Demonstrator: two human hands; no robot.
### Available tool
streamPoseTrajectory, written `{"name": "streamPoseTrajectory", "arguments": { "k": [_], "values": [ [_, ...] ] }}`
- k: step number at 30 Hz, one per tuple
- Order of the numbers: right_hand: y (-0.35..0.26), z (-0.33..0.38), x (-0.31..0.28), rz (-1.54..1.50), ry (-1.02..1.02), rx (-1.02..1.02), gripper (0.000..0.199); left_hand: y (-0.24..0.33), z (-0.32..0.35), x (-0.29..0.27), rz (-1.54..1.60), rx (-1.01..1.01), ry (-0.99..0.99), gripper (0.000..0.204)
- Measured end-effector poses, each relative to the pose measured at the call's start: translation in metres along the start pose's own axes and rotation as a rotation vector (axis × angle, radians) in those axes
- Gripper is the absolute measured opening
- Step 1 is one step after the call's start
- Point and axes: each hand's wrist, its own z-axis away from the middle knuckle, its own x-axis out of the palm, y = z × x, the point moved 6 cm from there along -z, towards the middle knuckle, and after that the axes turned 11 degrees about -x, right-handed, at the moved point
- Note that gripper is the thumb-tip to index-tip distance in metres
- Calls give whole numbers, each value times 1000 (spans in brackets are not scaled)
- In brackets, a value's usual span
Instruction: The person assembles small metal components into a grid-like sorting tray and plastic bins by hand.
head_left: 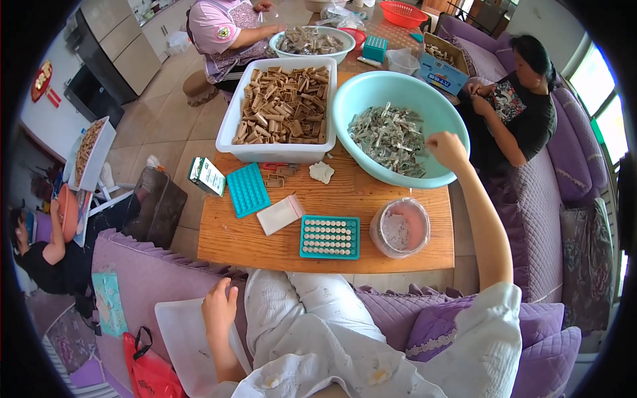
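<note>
My right hand [448, 150] reaches over the right rim of a large turquoise basin [348, 154] that holds a heap of small clear-and-metallic pieces [388, 136]. Its fingers are curled down, and whatever is between them is hidden. Beside my thigh, low on the left, my left hand [219, 306] rests above a white plastic sheet or lid [179, 325], its fingers loosely bent and nothing visible in them. In front of me a teal tray [330, 255] carries rows of small round whitish pieces. A clear tub [400, 229] with whitish bits stands to its right.
Brown plastic pieces [285, 103] fill a white bin [275, 154]. An empty-looking teal grid tray [247, 190], a small box [207, 176] and a pale flat packet [281, 214] lie nearby. Other people sit around the wooden table [265, 259]; another basin [345, 41] stands far off.
</note>
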Motion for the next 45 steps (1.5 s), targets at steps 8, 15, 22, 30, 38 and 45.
{"name": "streamPoseTrajectory", "arguments": {
  "k": [8,15,22,30,38,45],
  "values": [
    [-88,7,-14,-1364,137,-24,22,28,5,-1,284,106,-68,20],
    [-222,63,-30,-2030,-109,-182,22,142,29,-11,762,434,-237,19],
    [-254,104,-53,-963,67,-484,30,188,29,-25,1265,404,-198,26],
    [-271,132,-77,-497,206,-819,28,196,26,-8,1274,400,-296,24],
    [-267,130,-58,-613,108,-653,26,184,26,-2,1291,359,-195,18],
    [-263,129,-56,-664,144,-591,23,187,25,2,1319,334,-239,18]
  ]
}}
